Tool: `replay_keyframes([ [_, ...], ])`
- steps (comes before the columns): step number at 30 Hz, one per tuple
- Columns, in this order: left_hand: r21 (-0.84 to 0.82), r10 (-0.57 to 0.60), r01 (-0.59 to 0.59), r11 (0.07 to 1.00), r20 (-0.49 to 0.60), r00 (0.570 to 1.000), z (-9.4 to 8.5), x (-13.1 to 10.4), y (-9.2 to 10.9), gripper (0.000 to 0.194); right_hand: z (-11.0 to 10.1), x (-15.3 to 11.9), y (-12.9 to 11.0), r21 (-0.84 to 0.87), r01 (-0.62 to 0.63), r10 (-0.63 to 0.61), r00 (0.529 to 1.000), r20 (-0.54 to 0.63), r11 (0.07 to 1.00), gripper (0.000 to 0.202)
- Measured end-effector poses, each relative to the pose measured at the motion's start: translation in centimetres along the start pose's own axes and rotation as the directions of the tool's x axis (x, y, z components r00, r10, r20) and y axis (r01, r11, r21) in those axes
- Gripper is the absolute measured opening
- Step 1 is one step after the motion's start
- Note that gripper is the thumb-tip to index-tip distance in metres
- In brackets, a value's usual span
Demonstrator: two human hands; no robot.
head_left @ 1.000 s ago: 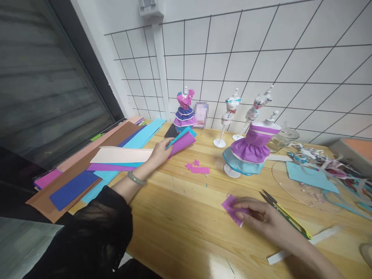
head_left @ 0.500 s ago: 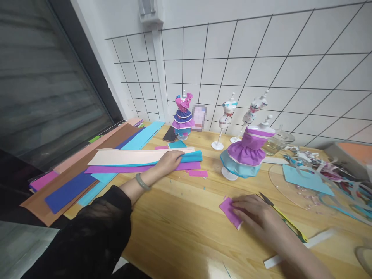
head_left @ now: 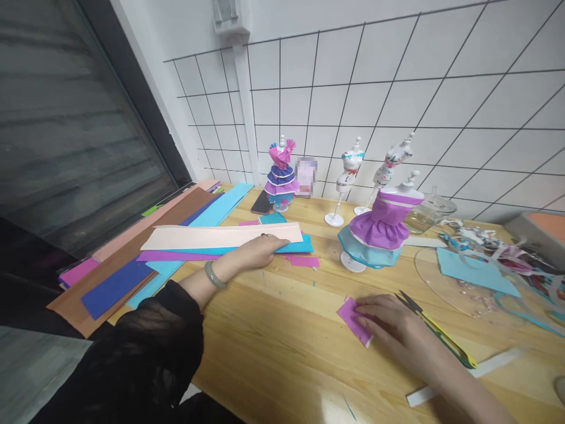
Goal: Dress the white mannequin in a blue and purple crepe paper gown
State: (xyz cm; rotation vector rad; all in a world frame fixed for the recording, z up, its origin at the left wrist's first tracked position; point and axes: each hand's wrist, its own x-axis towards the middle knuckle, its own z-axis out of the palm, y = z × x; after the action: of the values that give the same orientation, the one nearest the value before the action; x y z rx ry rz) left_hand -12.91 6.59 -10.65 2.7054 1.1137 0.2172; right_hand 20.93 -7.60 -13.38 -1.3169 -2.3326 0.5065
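My left hand (head_left: 256, 252), with a bangle at the wrist, lies over a small stack of crepe paper strips. On top is a pale pink strip (head_left: 189, 235), above a blue strip (head_left: 304, 244) and a purple strip (head_left: 176, 256). Its fingers are closed over the strips' front edge, with some fingertips hidden. Lower right, my right hand (head_left: 391, 318) holds a small purple crepe paper piece (head_left: 353, 321) against the table, fingers together on its right side. Just beyond that hand are yellow-handled thread snips (head_left: 441, 335), partly behind the wrist.
Wider brown (head_left: 128, 271) and blue paper sheets lie at the left. A dress form in a purple and light-blue dress (head_left: 382, 227) stands mid-right; smaller forms (head_left: 351, 168) stand behind. A clear round tray (head_left: 468, 294), ribbons and a glass jar (head_left: 430, 215) are at the right.
My left hand has shifted down and slightly left, toward the strips' front edge, uncovering more of the pale pink strip. My right hand keeps its place on the purple piece. The view has shifted slightly.
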Motion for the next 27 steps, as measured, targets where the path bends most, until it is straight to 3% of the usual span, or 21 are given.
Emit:
replay_keyframes([
  [7,-0.149,-0.114,0.088,0.985,-0.175,0.978,-0.7,0.6,-1.1,0.061,-0.2,0.1,-0.6,0.05,-0.039,0.04,0.999,-0.014,0.998,0.028],
  [11,-0.086,-0.054,0.038,0.996,-0.2,0.978,-0.1,1.3,-1.4,0.052,-0.1,0.1,-0.3,0.035,-0.038,0.038,0.999,0.002,0.999,0.029],
  [16,-0.007,0.073,-0.075,0.997,-0.143,0.987,1.1,3.3,-0.8,0.036,0.2,0.0,0.3,0.003,-0.023,0.023,1.0,0.008,1.0,0.029],
  [22,-0.086,0.035,-0.035,0.996,0.006,0.999,1.3,5.8,-0.4,0.026,0.2,-0.1,0.0,0.016,-0.022,0.022,0.999,-0.035,1.0,0.027],
  [27,-0.138,0.018,-0.009,0.99,0.069,0.997,1.1,6.8,-1.0,0.02,-0.1,0.0,-0.4,0.016,-0.028,0.028,0.999,-0.02,0.999,0.027],
])
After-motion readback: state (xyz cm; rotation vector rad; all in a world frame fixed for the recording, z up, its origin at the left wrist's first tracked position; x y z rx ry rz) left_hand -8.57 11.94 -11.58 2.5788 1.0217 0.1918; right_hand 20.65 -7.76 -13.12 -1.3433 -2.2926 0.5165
